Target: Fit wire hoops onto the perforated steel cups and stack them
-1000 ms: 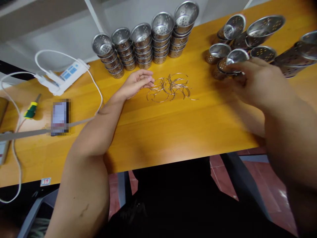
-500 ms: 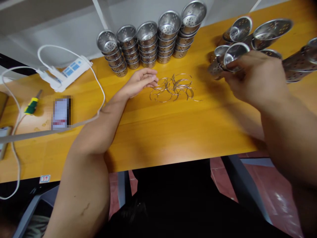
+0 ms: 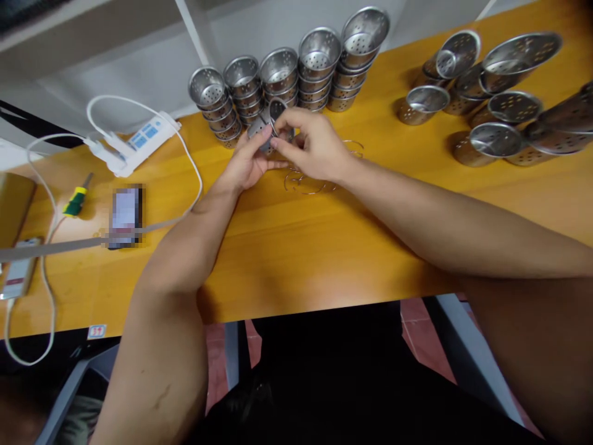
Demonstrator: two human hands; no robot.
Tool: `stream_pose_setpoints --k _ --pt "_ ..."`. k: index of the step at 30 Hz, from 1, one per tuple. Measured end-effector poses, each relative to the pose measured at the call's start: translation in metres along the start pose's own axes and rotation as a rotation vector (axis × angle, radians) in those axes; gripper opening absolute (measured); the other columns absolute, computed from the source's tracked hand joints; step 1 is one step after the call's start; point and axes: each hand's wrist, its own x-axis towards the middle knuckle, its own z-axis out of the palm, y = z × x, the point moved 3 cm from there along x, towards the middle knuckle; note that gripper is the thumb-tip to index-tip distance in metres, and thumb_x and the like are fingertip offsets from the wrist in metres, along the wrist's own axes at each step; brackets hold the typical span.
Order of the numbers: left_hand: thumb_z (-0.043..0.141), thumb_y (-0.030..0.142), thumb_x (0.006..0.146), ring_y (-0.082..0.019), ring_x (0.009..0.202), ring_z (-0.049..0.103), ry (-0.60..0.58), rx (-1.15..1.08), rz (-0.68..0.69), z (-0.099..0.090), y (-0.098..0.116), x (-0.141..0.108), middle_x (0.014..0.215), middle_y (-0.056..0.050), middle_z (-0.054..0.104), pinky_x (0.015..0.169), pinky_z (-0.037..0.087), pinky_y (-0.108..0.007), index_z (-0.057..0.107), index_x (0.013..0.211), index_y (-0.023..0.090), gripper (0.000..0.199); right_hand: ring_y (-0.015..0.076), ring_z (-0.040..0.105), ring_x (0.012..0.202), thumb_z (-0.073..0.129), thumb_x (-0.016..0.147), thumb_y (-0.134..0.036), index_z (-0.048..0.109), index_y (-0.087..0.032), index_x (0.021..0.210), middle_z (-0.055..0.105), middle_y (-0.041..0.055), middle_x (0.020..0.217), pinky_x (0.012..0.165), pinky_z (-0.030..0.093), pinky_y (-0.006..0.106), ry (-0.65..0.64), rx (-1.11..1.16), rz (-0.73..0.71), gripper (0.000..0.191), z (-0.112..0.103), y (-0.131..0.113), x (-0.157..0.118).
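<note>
A small perforated metal cup point(image 3: 260, 128) is held tilted between both hands, above the table in front of the stacks. My left hand point(image 3: 248, 165) grips its near left side, thumb laid along the wall. My right hand point(image 3: 314, 141) pinches the cup at its rim with thumb and forefinger. Thin metal wire rings point(image 3: 303, 183) lie in a loose pile beneath and beside my right hand, which hides part of them. Just behind the hands stands a row of stacked perforated cups point(image 3: 279, 69).
More perforated cups point(image 3: 424, 105), some nested or leaning, stand at the right. On the left of the wooden table point(image 3: 278, 247) are a white power strip point(image 3: 143, 139) with cables, a phone point(image 3: 125, 213) and a green-yellow screwdriver point(image 3: 76, 201).
My right hand has moved left from the cup group at the right, bringing a cup over to my left hand. My left hand has closed on that cup.
</note>
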Motion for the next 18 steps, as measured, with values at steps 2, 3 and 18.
stream_pose_setpoints --k 2,3,18 --pt "0.091 0.083 0.106 -0.036 0.144 0.091 0.012 -0.015 -0.002 -0.005 -0.003 0.002 0.140 -0.012 0.091 0.098 0.085 -0.041 0.077 0.133 0.031 0.060 0.0402 0.075 0.131 0.068 0.127 -0.076 0.077 -0.039 0.129 0.086 0.0080 0.134 0.115 0.073 0.060 -0.006 -0.002 -0.017 0.038 0.007 0.006 0.002" --pt "0.093 0.081 0.103 -0.035 0.139 0.092 0.004 -0.028 -0.002 -0.007 -0.004 0.004 0.139 -0.012 0.092 0.097 0.085 -0.039 0.078 0.130 0.030 0.059 0.0398 0.074 0.132 0.069 0.126 -0.076 0.078 -0.039 0.132 0.086 0.0079 0.135 0.117 0.073 0.060 -0.019 -0.011 -0.028 0.039 0.006 0.008 0.002" --pt "0.087 0.082 0.089 -0.030 0.116 0.096 -0.004 0.047 -0.046 -0.008 -0.011 0.011 0.124 -0.009 0.098 0.087 0.078 -0.040 0.077 0.120 0.033 0.059 0.0355 0.076 0.116 0.082 0.118 -0.074 0.076 -0.033 0.108 0.080 0.0090 0.126 0.113 0.073 0.058 -0.226 0.025 -0.150 0.043 -0.032 0.023 -0.002"
